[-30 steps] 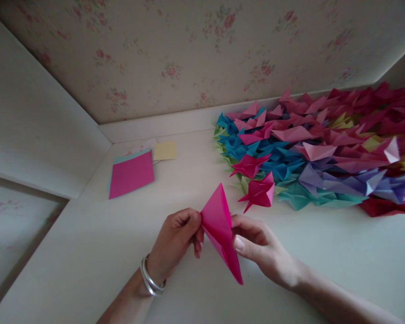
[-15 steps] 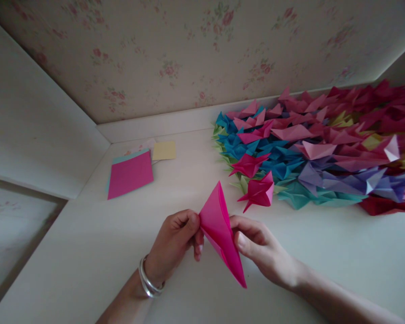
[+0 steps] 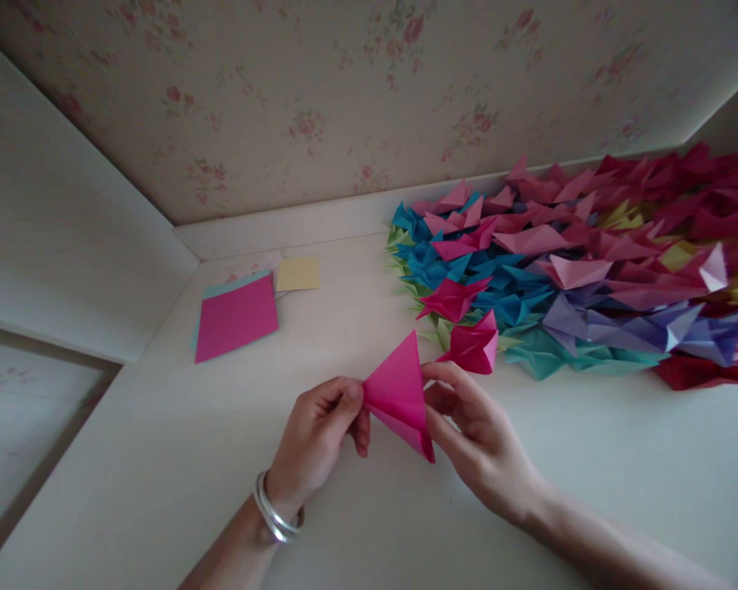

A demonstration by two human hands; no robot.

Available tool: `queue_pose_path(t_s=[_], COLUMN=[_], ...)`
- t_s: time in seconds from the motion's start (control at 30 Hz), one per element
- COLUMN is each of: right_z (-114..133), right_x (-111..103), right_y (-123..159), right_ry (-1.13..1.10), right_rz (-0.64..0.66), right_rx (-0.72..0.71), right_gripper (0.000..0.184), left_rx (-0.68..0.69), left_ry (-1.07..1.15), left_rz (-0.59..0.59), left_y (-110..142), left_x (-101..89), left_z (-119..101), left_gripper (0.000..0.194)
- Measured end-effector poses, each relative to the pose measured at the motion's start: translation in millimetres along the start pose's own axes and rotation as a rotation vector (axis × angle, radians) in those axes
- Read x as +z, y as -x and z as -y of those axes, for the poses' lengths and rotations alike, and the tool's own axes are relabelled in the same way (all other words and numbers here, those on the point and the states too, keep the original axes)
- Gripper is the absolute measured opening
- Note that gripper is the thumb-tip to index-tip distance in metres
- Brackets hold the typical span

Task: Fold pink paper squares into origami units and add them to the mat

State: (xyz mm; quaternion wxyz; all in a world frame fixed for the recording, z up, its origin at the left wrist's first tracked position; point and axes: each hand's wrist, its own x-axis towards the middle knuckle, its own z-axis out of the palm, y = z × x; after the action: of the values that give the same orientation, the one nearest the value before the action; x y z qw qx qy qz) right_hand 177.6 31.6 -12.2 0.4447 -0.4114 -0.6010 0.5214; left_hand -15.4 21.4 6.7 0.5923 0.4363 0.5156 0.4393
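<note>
Paper in a magenta sheet (image 3: pixel 237 318) lies at the far left of the white tabletop (image 3: pixel 160 459), over a teal sheet (image 3: pixel 221 289) that shows along its edges, and a small yellow sheet (image 3: pixel 298 274) lies just right of them. Right of these and nearer, the left hand (image 3: pixel 329 426), with silver bangles (image 3: pixel 275 512) at its wrist, is clamped on the left corner of the folded pink paper (image 3: pixel 399 389), thumb on top. From that pinch the paper fans out rightward, one point toward the far side, another toward the near side. At its right edge is the right hand (image 3: pixel 467 434), its index finger and thumb spaced apart along the edge; whether they pinch it, I cannot tell. Beyond this hand sit two magenta folded pieces (image 3: pixel 475 344), beside a many-coloured heap of folded paper (image 3: pixel 578 270) stretching away to the far right.
</note>
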Motion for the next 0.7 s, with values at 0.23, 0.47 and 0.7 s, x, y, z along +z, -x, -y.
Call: queue_pose_path(t_s=[0.23,0.47,0.7], right_z=[0,-4,-8], right_x=[3,4,4], right_y=[2,-1,4], right_ry=[0.193,0.340,0.425], right_rz=[0.020,-0.048,-0.110], right_rx=[-0.171,-0.234,-0.329], right_gripper=[0.044,0.048,0.051], left_rx=[-0.055,-0.220,-0.341], left_ry=[-0.190,0.049,0.246], left_rz=[0.101,0.117,0.176], left_y=[1,0,5], left_x=[8.7,7.7,11.6], left_z=[-1,6,2], left_gripper=[0.032,0.034,0.042])
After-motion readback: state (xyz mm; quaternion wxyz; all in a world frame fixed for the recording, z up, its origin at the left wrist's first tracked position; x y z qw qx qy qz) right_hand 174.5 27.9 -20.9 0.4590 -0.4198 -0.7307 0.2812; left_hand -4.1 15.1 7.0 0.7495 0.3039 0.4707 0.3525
